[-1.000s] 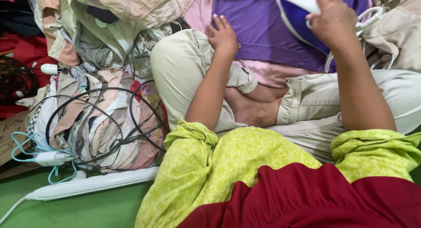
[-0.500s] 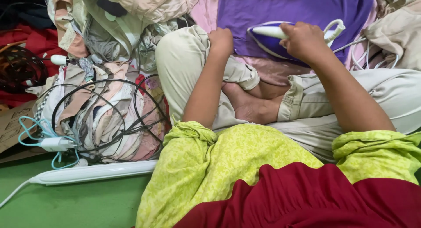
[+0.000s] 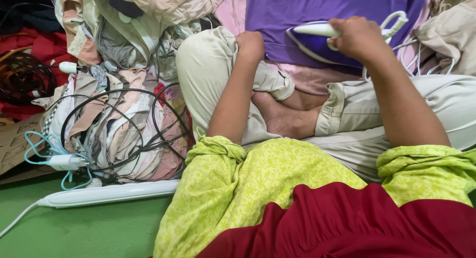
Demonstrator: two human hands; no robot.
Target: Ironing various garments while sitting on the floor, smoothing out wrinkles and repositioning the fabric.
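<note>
Head view, person seated cross-legged on the floor. The right hand (image 3: 358,37) is clenched around the white handle of an iron (image 3: 322,39), which is pressed flat on a purple garment (image 3: 322,7) spread in front of the knees. Compared with half a second earlier, the iron and the hand are seen a little farther to the right and slightly higher on the cloth; a full second earlier the iron was held higher still, near the top edge of the view. The iron's white cord (image 3: 396,20) is looped just behind the hand and trails off to the right.

The left hand (image 3: 249,43) is rested at the near edge of the purple garment, beside the left knee (image 3: 208,59). Its fingers are curled into a loose fist, as in the previous frame, whereas a second earlier they were laid out flat; whether cloth is gripped inside them cannot be told from this angle.

A pink cloth (image 3: 302,79) is visible beneath the purple garment. To the left, a pile of folded clothes (image 3: 119,134) is draped with black cables (image 3: 148,139); a white power strip (image 3: 109,194) lies on the green floor (image 3: 74,233) below it, with a white charger (image 3: 62,162) on a pale blue cord nearby.
</note>
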